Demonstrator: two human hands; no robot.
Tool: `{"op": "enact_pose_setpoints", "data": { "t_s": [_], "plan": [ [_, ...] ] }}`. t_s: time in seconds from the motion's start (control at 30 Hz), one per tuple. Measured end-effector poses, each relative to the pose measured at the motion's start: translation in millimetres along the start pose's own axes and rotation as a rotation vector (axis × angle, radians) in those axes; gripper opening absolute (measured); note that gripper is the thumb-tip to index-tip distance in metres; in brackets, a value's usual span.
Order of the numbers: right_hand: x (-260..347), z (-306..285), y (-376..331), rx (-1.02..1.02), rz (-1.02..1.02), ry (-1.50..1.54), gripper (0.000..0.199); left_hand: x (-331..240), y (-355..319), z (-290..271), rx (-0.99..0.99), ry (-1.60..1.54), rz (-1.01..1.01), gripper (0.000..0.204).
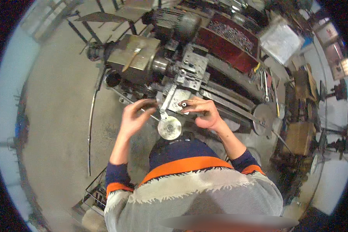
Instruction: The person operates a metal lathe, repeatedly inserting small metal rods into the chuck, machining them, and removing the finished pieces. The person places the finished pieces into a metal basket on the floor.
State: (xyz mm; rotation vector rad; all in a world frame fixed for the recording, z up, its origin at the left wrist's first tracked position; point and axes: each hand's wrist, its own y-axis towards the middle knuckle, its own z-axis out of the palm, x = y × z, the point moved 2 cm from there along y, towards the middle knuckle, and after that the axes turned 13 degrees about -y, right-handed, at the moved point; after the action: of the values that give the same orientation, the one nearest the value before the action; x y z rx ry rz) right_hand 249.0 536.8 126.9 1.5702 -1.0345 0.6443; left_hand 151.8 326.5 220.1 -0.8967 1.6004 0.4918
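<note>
A metal lathe stands in front of me, with its round steel chuck and the tool post beyond my hands. My right hand is pinched at the fingertips on a small ring-shaped metal part with a light rim and dark hole. That hand hovers over the pale cross slide. To the left, my left hand has its thumb apart from its bent fingers, and I see nothing in it. Its fingertips are near the carriage. Between and below both hands sits a round handwheel.
Lathe bed rails run off to the right. Wrenches lie at the far right end. Behind stands a dark red tray of metal chips. A wooden-handled tool rests on the headstock. On the left, a long rod juts out.
</note>
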Motion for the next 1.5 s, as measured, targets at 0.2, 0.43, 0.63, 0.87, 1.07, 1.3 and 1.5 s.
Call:
{"op": "enact_pose_setpoints", "data": {
  "t_s": [0.2,0.43,0.63,0.87,1.07,1.3,1.5],
  "plan": [
    [23,-16,-49,-0.159,0.087,-0.063,0.038,3,36,96,0.489,-0.067,0.278,0.026],
    [28,-25,-88,-0.326,0.153,-0.204,0.041,21,46,140,0.659,-0.241,0.158,0.021],
    [30,-33,-105,-0.343,0.195,-0.173,0.04,32,46,157,0.688,-0.247,0.121,0.022],
    [28,-32,-98,-0.331,0.19,-0.167,0.04,33,48,152,0.643,-0.285,0.119,0.02],
    [29,-34,-85,-0.285,0.171,-0.192,0.043,32,47,142,0.546,-0.187,0.161,0.023],
    [24,-38,-76,-0.245,0.138,-0.17,0.035,27,43,138,0.461,-0.192,0.064,0.023],
    [16,-35,-76,-0.218,0.186,-0.11,0.035,33,42,136,0.433,-0.293,0.083,0.023]
  ]
}}
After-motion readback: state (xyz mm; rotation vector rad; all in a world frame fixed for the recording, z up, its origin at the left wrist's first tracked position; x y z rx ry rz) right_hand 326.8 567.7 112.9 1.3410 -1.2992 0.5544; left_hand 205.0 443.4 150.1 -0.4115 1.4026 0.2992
